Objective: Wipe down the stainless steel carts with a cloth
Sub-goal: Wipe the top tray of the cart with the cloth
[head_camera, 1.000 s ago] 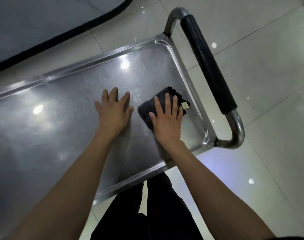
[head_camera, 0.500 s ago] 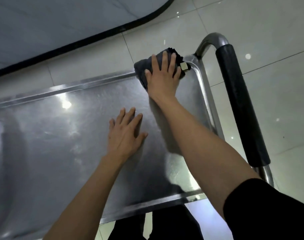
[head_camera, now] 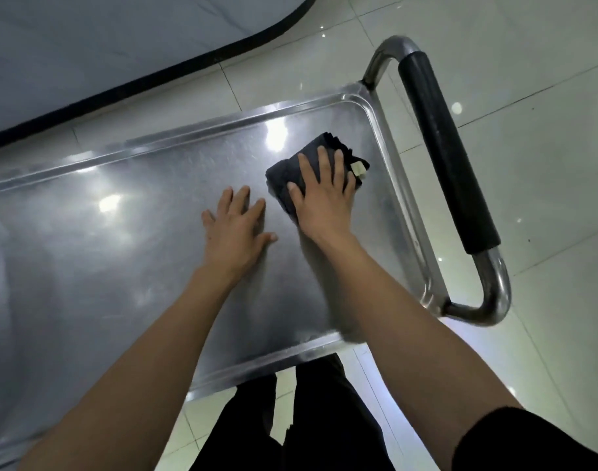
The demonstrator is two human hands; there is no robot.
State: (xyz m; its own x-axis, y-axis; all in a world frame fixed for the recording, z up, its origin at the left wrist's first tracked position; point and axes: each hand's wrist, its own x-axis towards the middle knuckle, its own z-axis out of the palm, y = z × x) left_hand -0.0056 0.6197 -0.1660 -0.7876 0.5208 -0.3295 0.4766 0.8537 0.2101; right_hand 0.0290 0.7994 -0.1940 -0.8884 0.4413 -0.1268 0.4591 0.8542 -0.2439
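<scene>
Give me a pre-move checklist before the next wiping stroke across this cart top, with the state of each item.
1. Cloth under the wiping hand: ok. The right hand presses flat on the dark folded cloth.
2. Cloth fully on the cart top, inside the raised rim: ok.
3. Bracing hand out of the stroke path: not ok if the stroke goes left. The left hand rests flat just beside the cloth.
4. Cloth tag tucked in: not ok, it sticks out at the cloth's right edge.
5. Handle free: ok, neither hand touches it.
6. Cart wheels locked: cannot tell, not in view.
</scene>
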